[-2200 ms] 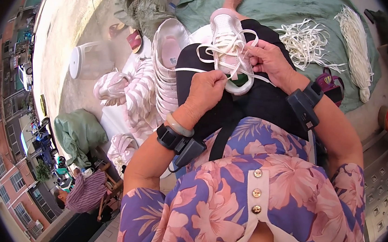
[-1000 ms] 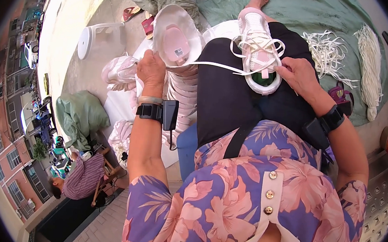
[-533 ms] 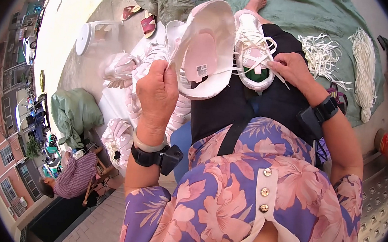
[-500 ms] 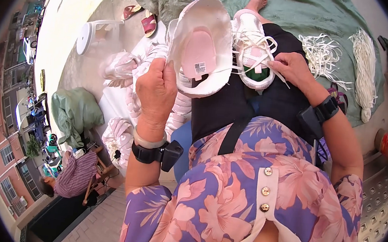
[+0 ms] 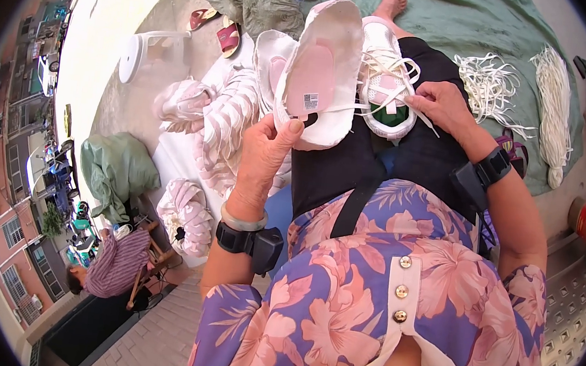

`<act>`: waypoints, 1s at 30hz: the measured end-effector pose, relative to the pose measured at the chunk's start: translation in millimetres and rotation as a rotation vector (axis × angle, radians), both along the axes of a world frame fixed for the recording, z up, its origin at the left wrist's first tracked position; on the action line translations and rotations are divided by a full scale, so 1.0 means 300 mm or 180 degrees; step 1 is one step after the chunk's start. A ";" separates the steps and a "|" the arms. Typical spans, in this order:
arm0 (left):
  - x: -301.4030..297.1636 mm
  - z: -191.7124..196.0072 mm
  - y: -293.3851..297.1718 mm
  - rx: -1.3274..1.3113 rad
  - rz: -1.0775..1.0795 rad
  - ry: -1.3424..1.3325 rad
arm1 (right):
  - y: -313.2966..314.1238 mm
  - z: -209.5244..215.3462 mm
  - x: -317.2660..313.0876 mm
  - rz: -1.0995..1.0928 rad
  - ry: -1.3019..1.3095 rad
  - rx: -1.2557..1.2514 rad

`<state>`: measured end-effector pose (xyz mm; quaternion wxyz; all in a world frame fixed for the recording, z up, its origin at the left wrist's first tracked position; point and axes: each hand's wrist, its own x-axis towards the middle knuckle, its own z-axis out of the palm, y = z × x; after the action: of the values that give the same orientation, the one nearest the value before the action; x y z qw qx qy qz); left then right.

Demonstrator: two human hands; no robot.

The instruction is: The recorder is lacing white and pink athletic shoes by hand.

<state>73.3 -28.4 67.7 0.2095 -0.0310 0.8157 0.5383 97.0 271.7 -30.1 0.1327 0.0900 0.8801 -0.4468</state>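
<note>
Across my lap lies a white shoe upper (image 5: 389, 86) with white laces threaded over its tongue; green shows inside its opening. At its right edge my right hand (image 5: 448, 110) is closed, pinching a white shoelace (image 5: 423, 113) between thumb and finger. To the left, my left hand (image 5: 265, 145) grips the lower rim of another white shoe upper (image 5: 344, 54), thumb on the outside. That one shows a pale pink panel with a small printed label inside. Partly behind it is a further white and pink piece (image 5: 266, 53). A lace strand runs between the two uppers.
Stacked white and pink shoe uppers (image 5: 232, 117) lie at the left. Loose white laces (image 5: 486, 85) and a long lace bundle (image 5: 552, 116) rest on the green sheet (image 5: 450, 15). A white plastic stool (image 5: 153, 57), red slippers (image 5: 228, 38) and a green sack (image 5: 116, 173) stand farther left.
My left hand has moved right and down along the rim, and the upper it holds has turned and narrowed. The piece behind it now shows. My right hand has hardly moved.
</note>
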 end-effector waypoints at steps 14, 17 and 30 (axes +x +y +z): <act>0.081 -0.006 0.068 0.2216 0.1281 0.0156 | 0.006 -0.014 0.001 0.0138 0.0081 0.0107; 0.073 -0.015 0.098 0.1901 0.0835 0.0228 | 0.008 -0.014 -0.002 0.0220 0.0120 0.0161; 0.047 -0.081 0.326 -0.0542 -0.2602 0.1582 | 0.062 0.009 0.025 -0.0562 -0.0197 -0.1510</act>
<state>87.4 69.5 43.3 0.1994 0.4044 0.8276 0.3344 104.5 290.3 -27.3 0.1375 0.1465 0.7349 -0.6477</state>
